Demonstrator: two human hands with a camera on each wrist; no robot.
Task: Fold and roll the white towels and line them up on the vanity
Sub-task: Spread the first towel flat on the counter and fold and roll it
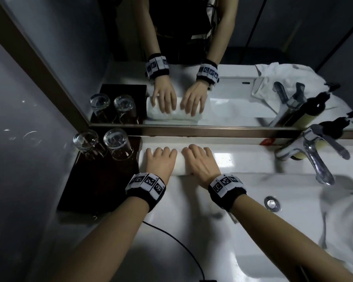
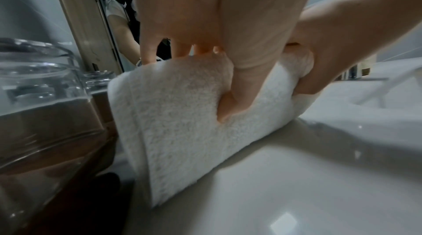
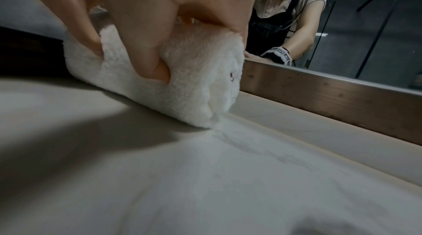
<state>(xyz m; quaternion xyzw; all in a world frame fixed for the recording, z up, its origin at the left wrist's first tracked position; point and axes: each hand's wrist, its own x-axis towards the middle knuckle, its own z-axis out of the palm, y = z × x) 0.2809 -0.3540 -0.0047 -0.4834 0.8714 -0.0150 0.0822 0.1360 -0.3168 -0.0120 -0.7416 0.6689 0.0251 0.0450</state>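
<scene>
Along the white vanity top (image 1: pixel 192 210) below the mirror frame (image 1: pixel 212 131), the rolled white towel (image 1: pixel 179 165), long axis left-to-right, is being clasped by left hand (image 1: pixel 160 160) and right hand (image 1: pixel 201 162) side by side, fingers curled over it.

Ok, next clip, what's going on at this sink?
A person is rolling a white towel on the vanity, just in front of the mirror. The left hand and the right hand both grip the roll side by side, fingers over the top and thumbs dug into its near side. It lies beside a dark tray with two upturned glasses. More white towelling, not yet rolled, lies in a heap at the right, past the faucet.
</scene>
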